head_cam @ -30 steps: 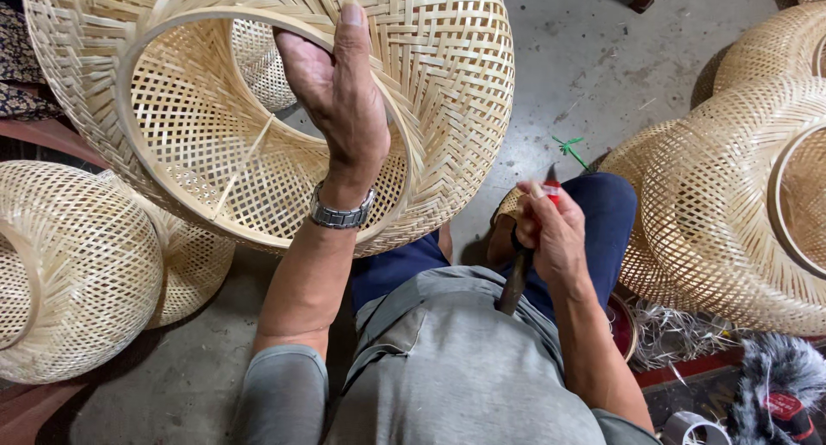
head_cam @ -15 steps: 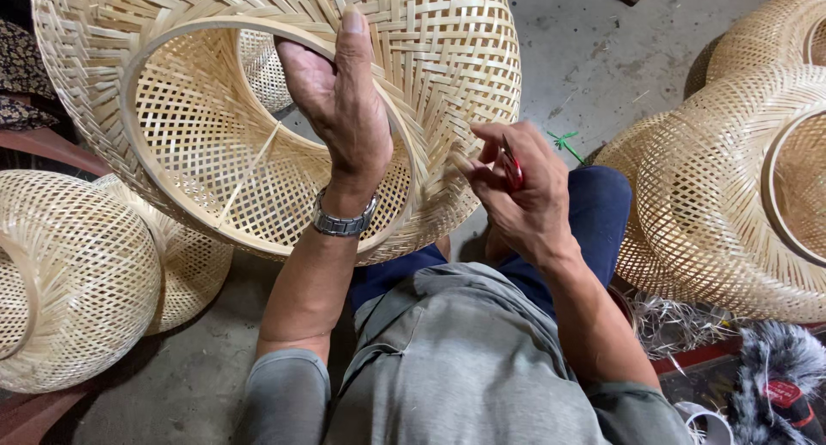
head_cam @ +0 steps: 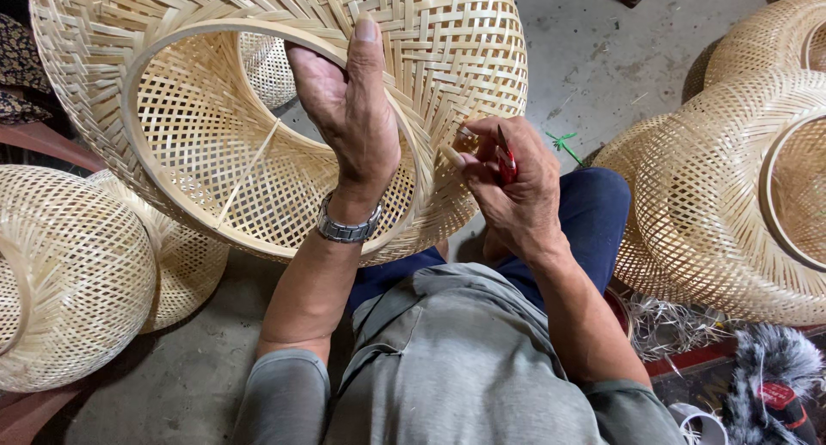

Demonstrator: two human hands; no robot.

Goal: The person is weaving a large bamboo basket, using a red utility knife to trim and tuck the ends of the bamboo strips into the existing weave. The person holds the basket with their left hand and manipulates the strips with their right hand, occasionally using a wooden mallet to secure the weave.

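Woven bamboo basket lies on its side on the concrete floor, far left. Large pale bamboo lampshade, open lattice weave with a smooth hoop rim, is held up over the lap. Left hand grips that rim, fingers inside. Right hand is closed on a red-handled tool, touching the shade's outer weave. More woven shades are stacked right.

The big woven shade sat over the lap; finished shades lay left and right of it on the floor.
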